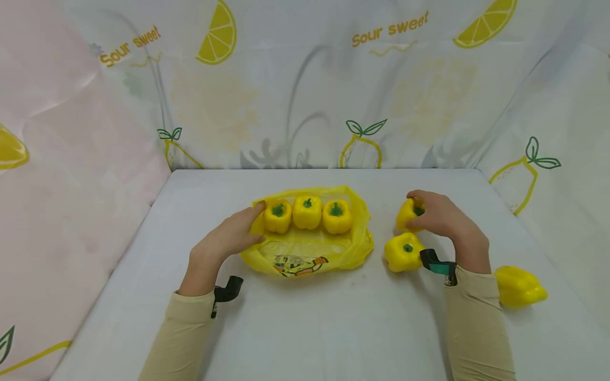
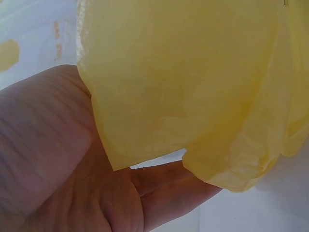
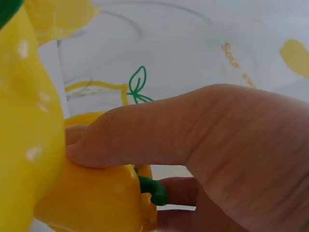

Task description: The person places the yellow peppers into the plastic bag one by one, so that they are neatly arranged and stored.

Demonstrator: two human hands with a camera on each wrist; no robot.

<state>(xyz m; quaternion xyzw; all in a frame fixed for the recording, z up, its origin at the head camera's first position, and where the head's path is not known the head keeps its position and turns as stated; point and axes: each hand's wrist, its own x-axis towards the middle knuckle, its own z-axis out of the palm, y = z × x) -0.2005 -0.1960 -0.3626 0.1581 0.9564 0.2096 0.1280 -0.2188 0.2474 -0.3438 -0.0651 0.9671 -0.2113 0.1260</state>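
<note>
A yellow plastic bag (image 1: 300,259) lies spread open on the table, with three yellow bell peppers (image 1: 307,212) in a row inside, green stems up. My left hand (image 1: 227,233) holds the bag's left rim, thumb and fingers apart; in the left wrist view the bag's film (image 2: 183,87) hides the fingertips. To the right of the bag, my right hand (image 1: 440,214) grips another yellow bell pepper (image 3: 96,195) between thumb and fingers, its green stem facing the palm. A loose bell pepper (image 1: 402,253) sits just in front of that one.
One more yellow bell pepper (image 1: 518,287) lies on its side at the right, beside my right sleeve (image 1: 478,323). The white table (image 1: 324,328) ends at a lemon-printed cloth backdrop (image 1: 286,95) behind and at both sides.
</note>
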